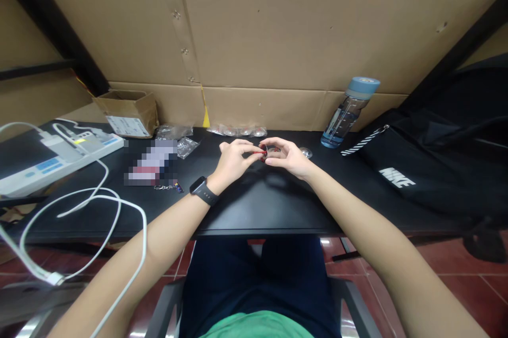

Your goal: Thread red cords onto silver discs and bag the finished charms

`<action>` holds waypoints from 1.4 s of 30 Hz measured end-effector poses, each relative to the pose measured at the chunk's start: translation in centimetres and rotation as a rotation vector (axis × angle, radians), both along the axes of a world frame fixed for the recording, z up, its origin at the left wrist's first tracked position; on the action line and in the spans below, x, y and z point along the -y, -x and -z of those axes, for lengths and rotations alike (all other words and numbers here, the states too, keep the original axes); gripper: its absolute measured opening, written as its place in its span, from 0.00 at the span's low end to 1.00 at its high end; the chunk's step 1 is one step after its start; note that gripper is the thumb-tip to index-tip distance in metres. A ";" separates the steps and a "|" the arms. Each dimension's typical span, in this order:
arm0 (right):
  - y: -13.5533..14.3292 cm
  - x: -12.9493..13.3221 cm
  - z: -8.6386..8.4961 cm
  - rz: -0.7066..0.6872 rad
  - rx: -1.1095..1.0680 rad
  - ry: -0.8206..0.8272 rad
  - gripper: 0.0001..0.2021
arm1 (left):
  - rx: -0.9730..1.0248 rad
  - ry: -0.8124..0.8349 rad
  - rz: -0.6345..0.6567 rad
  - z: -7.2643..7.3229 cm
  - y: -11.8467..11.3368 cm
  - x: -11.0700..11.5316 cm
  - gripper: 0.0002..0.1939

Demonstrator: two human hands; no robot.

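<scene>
Above the middle of the black table (254,206), my two hands meet around a small object with red and clear parts (263,153). My left hand (237,160), with a dark watch on its wrist, pinches a thin red piece at the object's left side. Curved around its right side are the thumb and fingers of my right hand (288,157). The fingers hide much of the object, and its exact shape is too small to tell. A clear, shiny round piece (306,153) lies just behind my right hand.
Clear plastic packs (238,130) lie along the cardboard wall. At the left are an open carton (129,110), crumpled plastic (186,146), a power strip (55,166) and looped white cables (119,206). A blue-capped bottle (345,118) and a black bag (436,169) stand right.
</scene>
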State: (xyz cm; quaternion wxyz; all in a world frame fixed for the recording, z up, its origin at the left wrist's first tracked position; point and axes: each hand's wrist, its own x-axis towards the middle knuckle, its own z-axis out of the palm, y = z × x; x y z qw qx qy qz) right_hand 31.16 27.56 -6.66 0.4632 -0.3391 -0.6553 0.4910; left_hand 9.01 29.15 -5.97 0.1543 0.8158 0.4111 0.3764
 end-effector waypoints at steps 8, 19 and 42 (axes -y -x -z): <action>-0.1 0.0 0.0 0.009 0.013 -0.020 0.28 | -0.031 -0.001 0.008 0.1 -0.1 -0.1 0.08; 0.0 0.2 -0.2 -0.009 0.003 0.002 0.27 | 0.074 0.006 0.030 0.2 0.0 -0.1 0.03; 0.7 0.3 0.0 0.045 0.051 -0.113 0.28 | -0.049 0.008 -0.021 0.1 -0.2 0.1 0.06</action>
